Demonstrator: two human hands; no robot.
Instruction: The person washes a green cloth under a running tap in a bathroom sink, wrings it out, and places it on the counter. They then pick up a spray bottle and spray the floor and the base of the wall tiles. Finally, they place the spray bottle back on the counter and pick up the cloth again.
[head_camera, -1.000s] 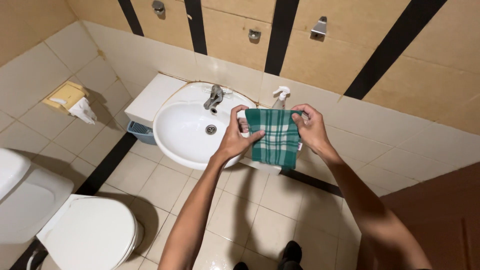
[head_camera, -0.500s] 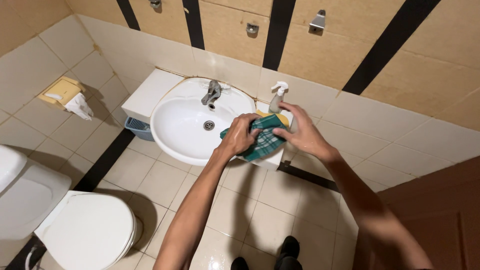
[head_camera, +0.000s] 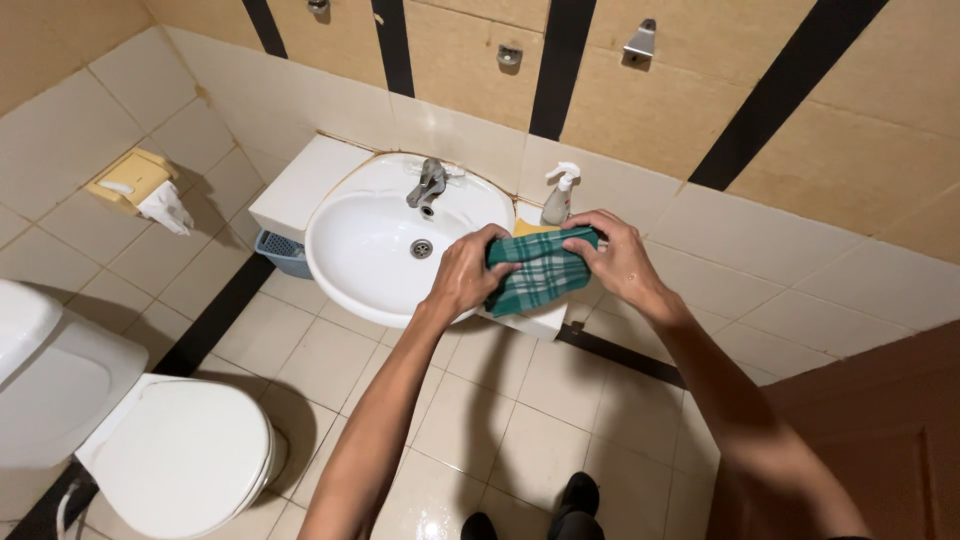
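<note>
Head view: I see my left hand (head_camera: 465, 275) and right hand (head_camera: 615, 258) both gripping the green checked cloth (head_camera: 540, 272) beside the white sink (head_camera: 375, 262).

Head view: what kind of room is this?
A bathroom, most likely a small household one: white toilet with its lid down, wall-mounted washbasin with tap, tiled floor and walls, and a tissue dispenser.

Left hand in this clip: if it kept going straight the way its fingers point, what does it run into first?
The left hand points right, fingers already gripping the green plaid cloth. Past the cloth, it would likely meet the right hand holding the other end, though depth is hard to judge.
</note>
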